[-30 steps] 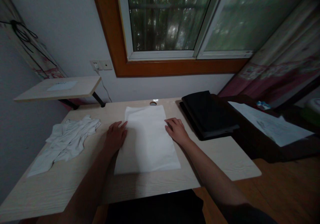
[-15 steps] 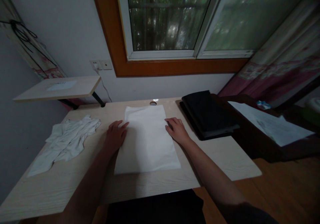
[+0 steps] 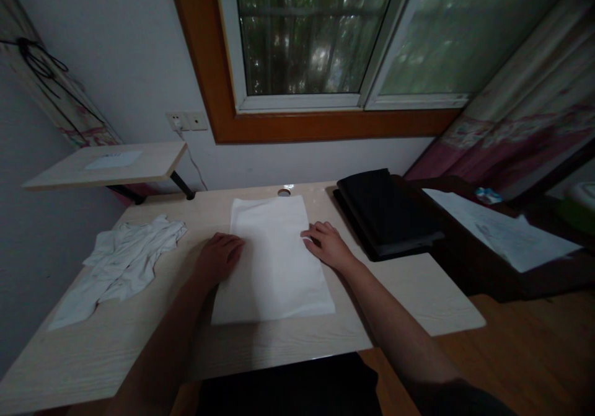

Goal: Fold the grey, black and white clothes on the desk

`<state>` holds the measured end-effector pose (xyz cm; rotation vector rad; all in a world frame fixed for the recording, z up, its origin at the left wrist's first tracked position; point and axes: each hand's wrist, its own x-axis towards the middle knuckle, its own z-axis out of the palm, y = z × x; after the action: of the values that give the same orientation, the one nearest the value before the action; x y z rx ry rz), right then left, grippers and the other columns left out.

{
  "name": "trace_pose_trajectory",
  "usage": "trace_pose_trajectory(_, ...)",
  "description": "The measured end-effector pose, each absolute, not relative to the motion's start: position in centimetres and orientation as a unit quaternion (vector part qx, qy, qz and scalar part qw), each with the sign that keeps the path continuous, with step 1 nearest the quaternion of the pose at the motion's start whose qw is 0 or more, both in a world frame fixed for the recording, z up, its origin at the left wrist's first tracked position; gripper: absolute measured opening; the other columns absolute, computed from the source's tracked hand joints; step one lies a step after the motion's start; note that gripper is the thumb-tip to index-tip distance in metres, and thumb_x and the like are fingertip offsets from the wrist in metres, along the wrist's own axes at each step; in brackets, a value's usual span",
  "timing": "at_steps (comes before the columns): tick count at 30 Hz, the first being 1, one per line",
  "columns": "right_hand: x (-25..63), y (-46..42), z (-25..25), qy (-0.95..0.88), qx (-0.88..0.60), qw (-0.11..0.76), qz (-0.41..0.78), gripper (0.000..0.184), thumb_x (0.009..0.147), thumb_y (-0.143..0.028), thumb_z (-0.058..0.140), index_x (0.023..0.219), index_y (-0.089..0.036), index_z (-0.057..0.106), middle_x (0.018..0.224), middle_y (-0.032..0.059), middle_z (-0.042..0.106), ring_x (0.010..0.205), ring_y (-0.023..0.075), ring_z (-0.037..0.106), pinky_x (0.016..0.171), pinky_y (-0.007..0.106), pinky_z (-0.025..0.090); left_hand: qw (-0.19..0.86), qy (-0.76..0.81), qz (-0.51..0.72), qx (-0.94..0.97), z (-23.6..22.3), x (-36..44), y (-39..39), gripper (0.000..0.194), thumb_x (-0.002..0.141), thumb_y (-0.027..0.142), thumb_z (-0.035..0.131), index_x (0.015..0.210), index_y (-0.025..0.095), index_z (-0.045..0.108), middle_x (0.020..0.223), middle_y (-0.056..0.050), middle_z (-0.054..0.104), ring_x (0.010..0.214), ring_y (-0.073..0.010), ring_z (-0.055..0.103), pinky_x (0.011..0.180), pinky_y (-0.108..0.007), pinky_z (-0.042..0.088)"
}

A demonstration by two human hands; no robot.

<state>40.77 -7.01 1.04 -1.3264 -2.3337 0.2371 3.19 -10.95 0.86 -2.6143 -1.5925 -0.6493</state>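
Note:
A flat, neatly folded white cloth (image 3: pixel 273 258) lies in the middle of a pale wooden table (image 3: pixel 409 292). My left hand (image 3: pixel 219 256) rests at the cloth's left edge, its fingers curled and touching the fabric. My right hand (image 3: pixel 328 244) lies on the cloth's right edge with its fingers stretched toward the middle. Neither hand lifts anything.
A crumpled white garment (image 3: pixel 118 262) lies at the table's left. A stack of folded black cloth (image 3: pixel 385 212) sits at the right rear. A dark side table with white paper (image 3: pixel 499 233) stands to the right. A small shelf (image 3: pixel 106 165) juts from the left wall.
Both hands have slid slightly inward onto the cloth's edges, and the left hand's fingers have curled. The cloth itself has not moved.

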Motion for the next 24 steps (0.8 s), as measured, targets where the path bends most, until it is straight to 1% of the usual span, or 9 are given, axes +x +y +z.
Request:
trace_pose_trajectory(5,40.3,-7.1,1.1,-0.85,-0.491,0.188,0.04,0.034,0.1,-0.033,0.057,0.131,-0.034,0.071,0.115,0.0088,0.064,0.108,0.027,0.053,0.094,0.041,0.045,0.016,-0.532,-0.202,-0.822,1.2,3.0,-11.0,0.04,0.105,0.039,0.039,0.121,0.026,0.074,0.123,-0.004,0.075,0.117,-0.0244,0.064,0.109,-0.046,0.048)
trace_pose_trajectory(10,39.3,-6.4,1.3,-0.845,-0.504,0.176,0.016,0.035,0.102,-0.034,0.055,0.134,-0.037,0.069,0.119,0.0089,0.063,0.11,0.0286,0.051,0.094,0.042,0.046,0.025,-0.551,-0.189,-0.813,0.9,2.6,-10.5,0.041,0.106,0.041,0.038,0.125,0.025,0.071,0.128,-0.005,0.073,0.123,-0.0241,0.063,0.114,-0.047,0.043)
trace_pose_trajectory(16,38.2,-4.3,1.1,-0.84,-0.514,0.173,0.007,0.034,0.102,-0.034,0.056,0.133,-0.038,0.07,0.126,0.0092,0.062,0.112,0.0289,0.051,0.097,0.043,0.047,0.034,-0.599,-0.154,-0.785,0.6,2.6,-9.4,0.044,0.106,0.045,0.036,0.135,0.028,0.063,0.143,-0.007,0.065,0.137,-0.0281,0.055,0.115,-0.056,0.037)
trace_pose_trajectory(21,37.5,-2.8,1.7,-0.831,-0.532,0.164,0.006,0.034,0.102,-0.035,0.055,0.132,-0.037,0.07,0.13,0.0094,0.063,0.115,0.0307,0.052,0.096,0.045,0.048,0.033,-0.602,-0.141,-0.785,0.9,2.7,-8.1,0.043,0.105,0.046,0.038,0.139,0.029,0.06,0.147,-0.007,0.061,0.142,-0.0303,0.05,0.117,-0.064,0.031)
trace_pose_trajectory(24,36.3,-3.1,2.7,-0.821,-0.546,0.163,-0.002,0.031,0.101,-0.03,0.054,0.125,-0.031,0.074,0.133,0.0117,0.063,0.117,0.0332,0.053,0.098,0.048,0.048,0.043,-0.604,-0.127,-0.786,1.2,3.6,-7.8,0.04,0.104,0.044,0.042,0.135,0.029,0.063,0.146,-0.008,0.062,0.143,-0.0339,0.048,0.116,-0.069,0.028)
